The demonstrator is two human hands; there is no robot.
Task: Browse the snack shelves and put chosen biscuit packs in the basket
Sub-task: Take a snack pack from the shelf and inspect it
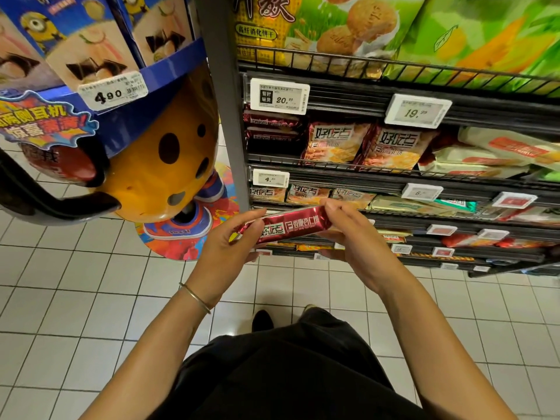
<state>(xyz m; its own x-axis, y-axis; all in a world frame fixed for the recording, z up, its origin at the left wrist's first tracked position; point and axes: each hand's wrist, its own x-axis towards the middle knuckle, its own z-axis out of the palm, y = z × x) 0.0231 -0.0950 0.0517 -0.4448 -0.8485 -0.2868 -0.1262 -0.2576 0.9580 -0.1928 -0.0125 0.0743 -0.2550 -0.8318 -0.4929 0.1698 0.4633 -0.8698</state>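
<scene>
While both hands are gripping it at its ends, the pack (288, 227), a long red biscuit sleeve with white print, is lying nearly level just above the picture's centre, its right end tilting a little up. The left hand (225, 253), at nine o'clock of the pack, is curling its fingers narrowly round the left end, thumb on top; a bangle (194, 297) is sitting on that wrist. The right hand (353, 237), at three o'clock, is pinching the right end between thumb and fingers. Behind the pack, from twelve to three o'clock, the shelves (394, 183) are carrying more packs behind white price tags. At ten o'clock a cartoon stand (160, 165) in yellow with dark spots is standing on the white tiled floor (75, 298). No basket is showing.
</scene>
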